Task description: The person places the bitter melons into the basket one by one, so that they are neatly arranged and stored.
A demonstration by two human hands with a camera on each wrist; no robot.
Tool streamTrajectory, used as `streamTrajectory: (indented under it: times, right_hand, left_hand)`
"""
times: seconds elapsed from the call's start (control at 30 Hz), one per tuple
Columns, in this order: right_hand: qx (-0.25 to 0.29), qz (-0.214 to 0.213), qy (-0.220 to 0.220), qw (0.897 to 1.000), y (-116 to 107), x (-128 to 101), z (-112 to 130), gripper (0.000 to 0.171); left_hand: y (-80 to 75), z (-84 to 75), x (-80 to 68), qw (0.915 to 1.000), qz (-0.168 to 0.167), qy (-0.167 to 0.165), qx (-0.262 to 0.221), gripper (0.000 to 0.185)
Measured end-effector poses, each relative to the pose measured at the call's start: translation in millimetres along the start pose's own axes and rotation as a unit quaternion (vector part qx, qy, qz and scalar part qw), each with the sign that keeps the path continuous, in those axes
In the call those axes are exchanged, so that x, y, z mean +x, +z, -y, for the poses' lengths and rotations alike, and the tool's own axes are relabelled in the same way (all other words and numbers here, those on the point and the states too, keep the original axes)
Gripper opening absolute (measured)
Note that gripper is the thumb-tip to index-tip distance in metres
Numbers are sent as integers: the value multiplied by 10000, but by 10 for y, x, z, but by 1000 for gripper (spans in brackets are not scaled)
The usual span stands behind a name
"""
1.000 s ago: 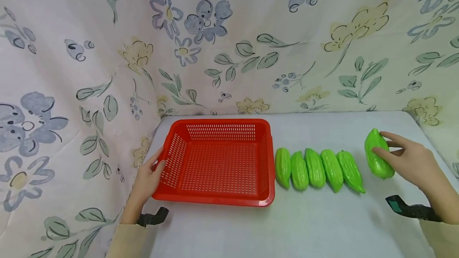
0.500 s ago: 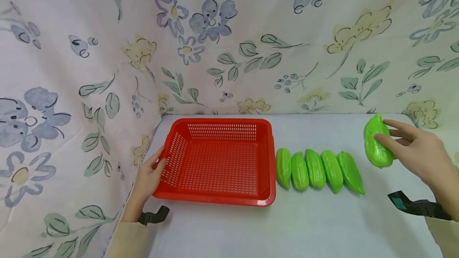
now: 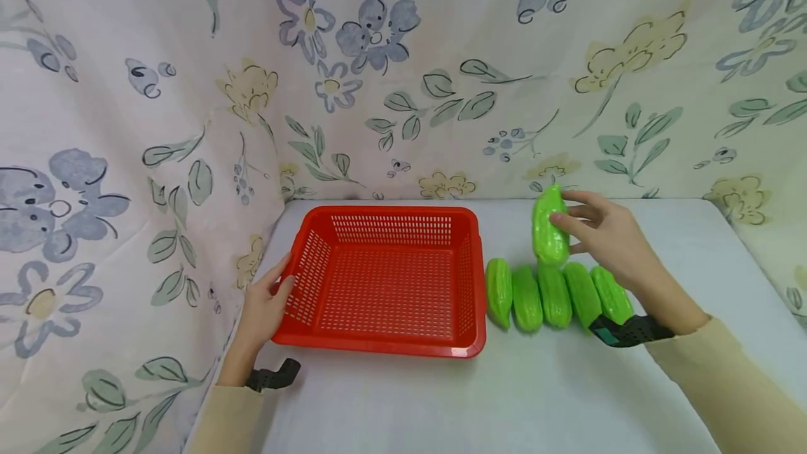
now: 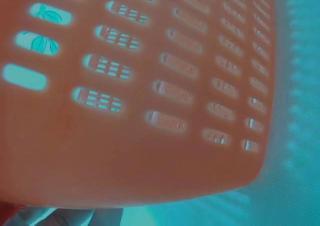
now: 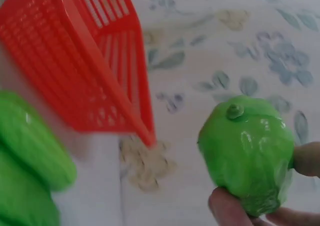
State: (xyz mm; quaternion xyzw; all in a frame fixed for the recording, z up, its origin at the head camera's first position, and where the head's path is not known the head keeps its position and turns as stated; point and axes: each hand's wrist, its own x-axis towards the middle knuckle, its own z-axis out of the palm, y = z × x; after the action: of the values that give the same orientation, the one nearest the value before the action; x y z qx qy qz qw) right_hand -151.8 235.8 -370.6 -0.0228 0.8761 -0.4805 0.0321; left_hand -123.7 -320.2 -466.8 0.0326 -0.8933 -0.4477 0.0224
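Note:
My right hand (image 3: 602, 233) pinches a glossy light-green bitter melon (image 3: 550, 230) between thumb and fingers. It is raised in front of the row, roughly upright, its lower end overlapping the middle bitter melon in the head view. In the right wrist view one rounded end of the held bitter melon (image 5: 245, 151) faces the camera. My left hand (image 3: 265, 307) holds the left rim of a red plastic basket (image 3: 378, 349), thumb over the edge. The perforated basket wall (image 4: 115, 156) fills most of the left wrist view, with fingers partly showing below. Nothing lies inside the basket.
Several more bitter melons (image 3: 499, 293) lie side by side on the white table (image 3: 536, 398), just right of the basket. My right forearm passes over the right end of that row. A floral cloth (image 3: 391, 125) hangs behind and to the left.
My right hand has lifted the bitter melon and carried it left, from the table's right side to above the row. The left hand stays on the basket rim.

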Motion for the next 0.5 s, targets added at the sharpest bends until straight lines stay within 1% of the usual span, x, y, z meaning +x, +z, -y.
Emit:
streamTrajectory:
  times: [0.13, 0.27, 0.4, 0.5]
  right_hand:
    - [502, 344, -155, 9980, 410, 161, 240, 70]
    - [857, 700, -195, 9937, 741, 322, 450, 68]
    - [1203, 962, -132, 9880, 1041, 446, 641, 62]
    - [1456, 1094, -39, 9833, 1313, 514, 779, 57]
  left_hand:
    - [-1, 11, -2, 10000, -13, -39, 17, 53]
    - [-1, 7, -3, 10000, -24, -45, 12, 53]
    - [5, 8, 1, 10000, -30, -32, 51, 53]
    - [2, 13, 3, 10000, -49, -21, 72, 53]
